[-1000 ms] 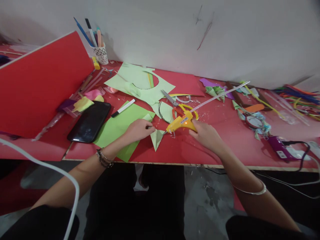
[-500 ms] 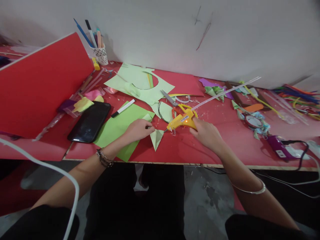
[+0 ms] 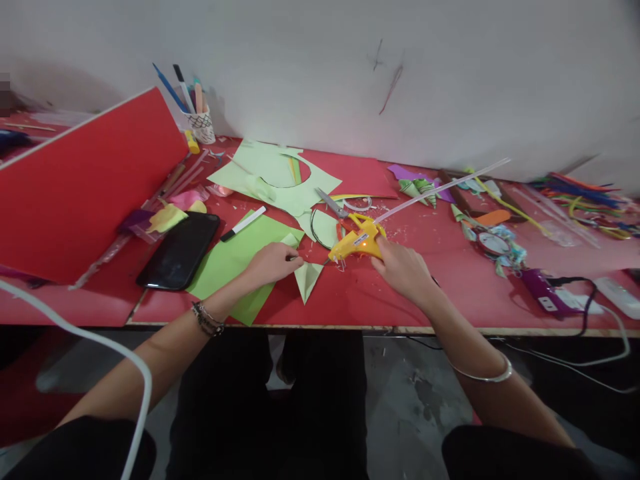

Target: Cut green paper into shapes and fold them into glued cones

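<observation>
My right hand point(image 3: 404, 270) is wrapped round a yellow hot glue gun point(image 3: 356, 243), its small light glowing orange. A long clear glue stick point(image 3: 440, 190) juts from the gun's back end. My left hand point(image 3: 273, 263) pinches a pale green folded paper piece point(image 3: 308, 281), which tapers to a point toward me. The gun's nozzle is at the right edge of that paper; whether it touches, I cannot tell. Under my left hand lies a brighter green sheet point(image 3: 245, 307), with a white marker point(image 3: 243, 224) on it. Scissors point(image 3: 332, 202) with orange and yellow handles lie behind the gun.
A black phone point(image 3: 179, 253) and a tilted red board point(image 3: 85, 193) are on the left. Cut pale green paper point(image 3: 230, 175) and a pen cup point(image 3: 203, 125) sit at the back. On the right are a purple power box point(image 3: 549, 293), cables and pipe cleaners point(image 3: 580, 193).
The camera view has shifted slightly, moving the scene a little left and down. Both hands keep their hold, and the nozzle stays by the paper's edge.
</observation>
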Action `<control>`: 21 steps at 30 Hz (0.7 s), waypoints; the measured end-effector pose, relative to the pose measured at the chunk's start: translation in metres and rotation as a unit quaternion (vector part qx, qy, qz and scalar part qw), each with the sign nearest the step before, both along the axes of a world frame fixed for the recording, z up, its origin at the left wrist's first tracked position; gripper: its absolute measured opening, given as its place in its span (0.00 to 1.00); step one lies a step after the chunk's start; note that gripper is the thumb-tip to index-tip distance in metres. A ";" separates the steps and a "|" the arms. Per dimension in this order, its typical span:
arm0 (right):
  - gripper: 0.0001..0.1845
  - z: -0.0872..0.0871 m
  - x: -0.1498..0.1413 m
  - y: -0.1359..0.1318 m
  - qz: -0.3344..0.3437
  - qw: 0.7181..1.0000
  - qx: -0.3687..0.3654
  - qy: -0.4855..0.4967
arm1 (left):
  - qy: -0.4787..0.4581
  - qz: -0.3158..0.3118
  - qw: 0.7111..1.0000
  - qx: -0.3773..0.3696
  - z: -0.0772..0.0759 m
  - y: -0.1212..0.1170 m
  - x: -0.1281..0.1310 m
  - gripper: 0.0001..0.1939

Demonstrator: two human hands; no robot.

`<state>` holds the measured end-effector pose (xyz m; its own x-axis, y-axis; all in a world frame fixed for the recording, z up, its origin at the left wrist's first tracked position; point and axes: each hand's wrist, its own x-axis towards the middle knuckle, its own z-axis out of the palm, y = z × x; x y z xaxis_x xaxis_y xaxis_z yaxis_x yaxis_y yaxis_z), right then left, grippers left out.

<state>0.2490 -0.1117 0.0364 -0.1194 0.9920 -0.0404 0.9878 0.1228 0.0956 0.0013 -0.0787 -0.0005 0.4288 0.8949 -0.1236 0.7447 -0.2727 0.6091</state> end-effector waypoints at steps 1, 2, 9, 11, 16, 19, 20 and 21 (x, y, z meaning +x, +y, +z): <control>0.13 0.000 0.000 0.000 0.001 1.000 0.006 0.004 | 0.002 0.000 1.000 0.001 0.000 0.000 0.000 0.16; 0.13 -0.001 0.001 -0.001 0.002 1.000 0.014 0.010 | 0.005 0.000 1.000 0.002 0.001 0.000 0.000 0.16; 0.24 -0.006 0.026 -0.003 -0.066 0.985 0.103 0.118 | 0.008 0.004 1.000 0.023 0.009 -0.002 0.000 0.16; 0.25 -0.011 0.045 -0.002 -0.115 0.972 0.124 0.166 | 0.020 0.011 0.999 0.023 0.012 -0.002 0.000 0.16; 0.20 -0.038 0.100 0.001 -0.231 0.932 0.159 0.228 | 0.052 0.027 0.998 0.039 0.023 -0.004 0.003 0.16; 0.20 -0.055 0.124 -0.002 -0.277 0.919 0.160 0.232 | 0.069 0.024 0.996 0.051 0.027 -0.010 0.008 0.13; 0.20 -0.059 0.128 -0.004 -0.287 0.915 0.158 0.234 | 0.075 0.020 0.996 0.054 0.028 -0.013 0.010 0.12; 0.20 -0.063 0.131 -0.005 -0.294 0.913 0.157 0.235 | 0.080 0.017 0.995 0.057 0.028 -0.017 0.012 0.11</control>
